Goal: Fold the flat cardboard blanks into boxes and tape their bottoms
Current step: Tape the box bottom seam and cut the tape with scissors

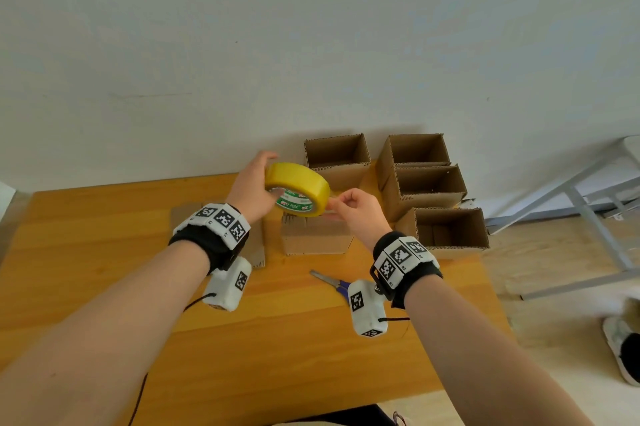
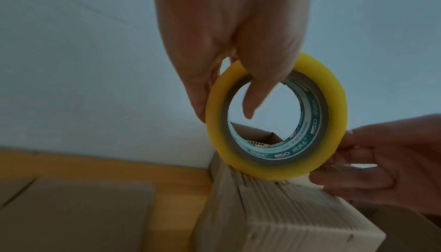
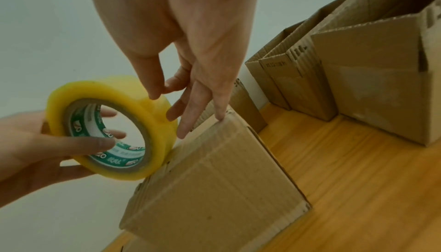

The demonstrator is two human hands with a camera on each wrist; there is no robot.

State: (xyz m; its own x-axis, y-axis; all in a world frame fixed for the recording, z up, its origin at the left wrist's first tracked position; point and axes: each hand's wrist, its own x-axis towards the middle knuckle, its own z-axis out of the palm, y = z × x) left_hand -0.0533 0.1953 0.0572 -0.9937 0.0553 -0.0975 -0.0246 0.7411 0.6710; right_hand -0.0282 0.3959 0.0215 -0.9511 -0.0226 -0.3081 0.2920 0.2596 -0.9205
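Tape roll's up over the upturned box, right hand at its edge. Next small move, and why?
Probably the right hand should draw the tape end away from the tape roll and across the upturned box. The left hand grips the roll just above that box, the right thumb and forefinger pinch at the roll's outer edge, and no tape strip shows on the bottom yet.

1. Tape roll: translucent yellow; brown core, inner label green and white with red marks.
2. Boxes, e.g. the one under the roll: plain brown corrugated cardboard, paler at cut edges.
3. Table: orange-yellow wood grain.
4. Wrist bands: black, carrying white blocks with black square-code patterns.
5. Scissors: grey blades, purple-blue handle.
6. Wall: off-white.
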